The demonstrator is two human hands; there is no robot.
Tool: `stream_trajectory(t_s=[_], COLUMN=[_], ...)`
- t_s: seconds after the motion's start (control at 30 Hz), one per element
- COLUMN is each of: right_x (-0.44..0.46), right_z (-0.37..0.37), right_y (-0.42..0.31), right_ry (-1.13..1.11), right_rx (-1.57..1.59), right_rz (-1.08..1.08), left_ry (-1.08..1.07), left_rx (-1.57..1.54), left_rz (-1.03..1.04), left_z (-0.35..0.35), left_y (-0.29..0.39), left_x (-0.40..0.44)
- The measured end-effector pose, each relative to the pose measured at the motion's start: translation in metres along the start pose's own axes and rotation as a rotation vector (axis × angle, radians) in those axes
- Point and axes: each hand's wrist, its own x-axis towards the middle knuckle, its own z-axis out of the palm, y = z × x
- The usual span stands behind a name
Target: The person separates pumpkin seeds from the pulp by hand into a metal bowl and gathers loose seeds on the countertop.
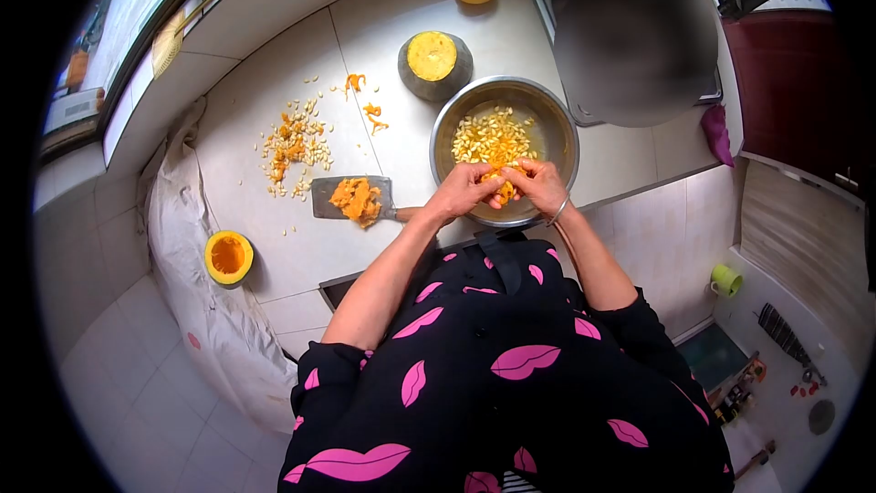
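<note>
Together, our left hand [461, 189] and right hand [544, 186] pinch orange pumpkin pulp [498, 184] over the metal basin [555, 135] of pumpkin seeds [493, 135].

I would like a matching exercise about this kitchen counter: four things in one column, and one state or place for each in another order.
1. Metal bowl
2. Cleaver
3. Larger pumpkin piece
4. Smaller pumpkin piece

A. Hollowed out
B. Under the left hand and right hand, seeds inside
C. Flat yellow cut face turned upward
D. Orange pulp on its blade

Pairs: 1-B, 2-D, 3-C, 4-A
</note>
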Motion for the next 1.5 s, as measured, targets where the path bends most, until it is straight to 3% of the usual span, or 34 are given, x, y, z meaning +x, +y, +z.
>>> stream_trajectory(t_s=[0.13,0.33,0.53,1.0,1.2,1.4,1.5], right_x=[0.003,0.002,-0.008,-0.006,-0.007,-0.008,-0.009], right_z=[0.004,-0.001,-0.002,0.004,0.005,0.005,0.006], right_y=[0.008,0.003,-0.012,-0.012,-0.006,-0.006,-0.004], right_ry=[0.035,0.028,-0.092,-0.084,-0.088,-0.098,-0.083], right_rx=[-0.05,0.37,0.171,-0.024,-0.048,-0.088,-0.075], right_rz=[0.012,0.266,0.048,0.005,-0.027,-0.044,-0.025], left_ry=[0.074,0.042,-0.056,0.052,0.036,0.103,0.137], left_rx=[-0.063,-0.296,-0.352,-0.058,-0.214,-0.107,-0.139], left_rz=[-0.029,-0.119,0.03,-0.014,0.018,0.042,-0.05], left_z=[0.002,-0.002,-0.005,-0.007,-0.005,-0.004,-0.003], left_y=[-0.008,0.001,0.004,0.001,0.005,0.0,0.008], left_x=[0.003,-0.003,-0.011,-0.007,-0.01,-0.008,-0.007])
